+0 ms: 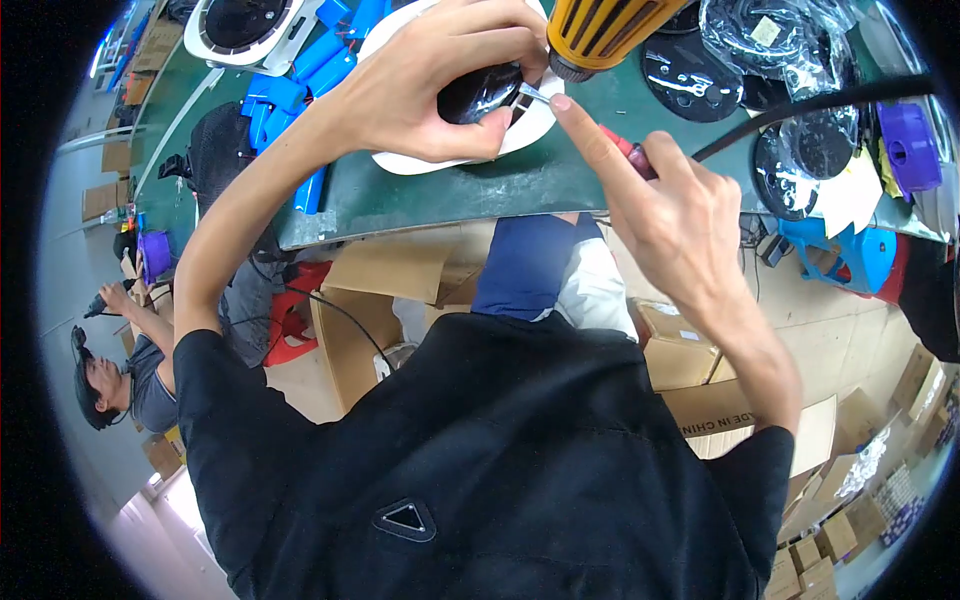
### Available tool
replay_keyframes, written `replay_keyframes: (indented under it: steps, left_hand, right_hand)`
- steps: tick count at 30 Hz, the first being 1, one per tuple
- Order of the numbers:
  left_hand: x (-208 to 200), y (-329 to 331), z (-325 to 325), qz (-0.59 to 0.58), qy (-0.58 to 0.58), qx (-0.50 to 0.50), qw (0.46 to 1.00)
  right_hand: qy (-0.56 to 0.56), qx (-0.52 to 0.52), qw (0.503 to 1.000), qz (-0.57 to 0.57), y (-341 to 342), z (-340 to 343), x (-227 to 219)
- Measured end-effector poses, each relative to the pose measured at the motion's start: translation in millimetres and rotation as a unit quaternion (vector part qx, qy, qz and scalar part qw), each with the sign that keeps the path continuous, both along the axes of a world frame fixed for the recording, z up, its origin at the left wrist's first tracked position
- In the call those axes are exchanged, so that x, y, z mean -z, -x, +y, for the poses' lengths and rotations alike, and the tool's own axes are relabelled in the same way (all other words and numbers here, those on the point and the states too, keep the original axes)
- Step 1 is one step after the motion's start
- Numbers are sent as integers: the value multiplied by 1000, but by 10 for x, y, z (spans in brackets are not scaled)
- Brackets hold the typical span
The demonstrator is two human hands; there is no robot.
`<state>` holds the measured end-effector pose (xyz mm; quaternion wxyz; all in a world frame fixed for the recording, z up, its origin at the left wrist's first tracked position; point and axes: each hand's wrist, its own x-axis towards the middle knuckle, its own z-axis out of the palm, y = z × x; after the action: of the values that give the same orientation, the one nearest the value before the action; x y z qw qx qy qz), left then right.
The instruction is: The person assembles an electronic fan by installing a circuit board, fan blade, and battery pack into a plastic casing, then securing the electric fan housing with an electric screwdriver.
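On the green workbench (pixel 340 225), my left hand (pixel 440 85) is closed around the middle of a white rounded housing (pixel 400 163) with a glossy black centre (pixel 470 100). Fingers and thumb press near the right edge of the black part. My right hand (pixel 670 210) grips a slim tool with a red handle (pixel 632 152), its index finger stretched along the shaft. The flat metal tip (pixel 532 92) touches, or nearly touches, the housing beside my left fingertips. Just above hangs or stands a yellow and black power tool (pixel 607 32), cut off by the picture's edge.
Blue wrapped packs (pixel 290 95) and another white housing (pixel 215 50) lie left. Black discs (pixel 692 80), clear plastic bags (pixel 770 40) and a purple part (pixel 910 148) sit right. A thick black cable (pixel 820 105) crosses there. A co-worker (pixel 125 385) holds a drill far left. Cardboard boxes (pixel 680 345) stand below.
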<state>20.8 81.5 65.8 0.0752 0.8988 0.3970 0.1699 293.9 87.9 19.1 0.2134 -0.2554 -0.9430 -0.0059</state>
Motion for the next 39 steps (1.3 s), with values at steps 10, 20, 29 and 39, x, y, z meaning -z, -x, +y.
replay_keyframes:
  steps: [10, 20, 29, 39]
  left_hand:
    - [62, 33, -17, -47, -25, 1, 999]
    - [86, -130, -406, 130, -142, -263, 945]
    - [42, 377, -279, -57, 43, -16, 997]
    - [143, 332, -310, -41, 14, -25, 999]
  right_hand:
    - [36, -18, 999, 1, -22, 237, -262]
    - [77, -70, 995, 2, 79, 434, -290]
    - [62, 2, 998, -1, 38, 246, -346]
    - [163, -44, 986, 0, 79, -18, -430]
